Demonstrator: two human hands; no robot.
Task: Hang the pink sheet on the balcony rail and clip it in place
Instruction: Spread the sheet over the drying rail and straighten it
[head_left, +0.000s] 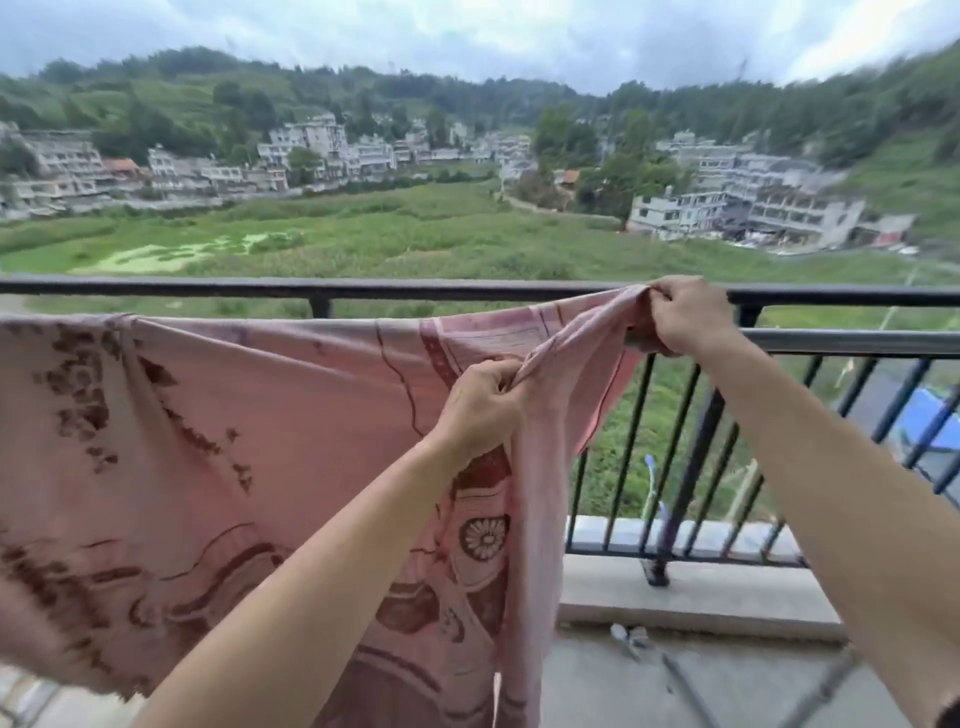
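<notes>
From the head camera I am looking out over a balcony. The pink sheet, printed with dark red patterns, hangs spread across the left and middle of the view. Its upper edge runs just below the dark top bar of the balcony rail, which shows bare above the cloth. On the right a grey lower bar comes out from behind the sheet's right end at about the height of that edge. I cannot tell for certain whether the cloth is draped over that bar.

My left hand is near the middle of the view, in front of the sheet. Its fingers are curled tight and pinch a fold of the cloth, and a narrow strip of sheet falls straight down from that grip towards the bottom of the view. My right hand is farther out and to the right, up at the rail. Its fingers are curled round the bunched end of the sheet, which it holds level with the top bar. The cloth is pulled into a taut ridge between the two hands.

To the right of the sheet, the black upright bars stand on a concrete ledge. A small object lies on the floor near the ledge, too blurred to name. Beyond the rail are a green field, pale buildings and wooded hills under a cloudy sky.
</notes>
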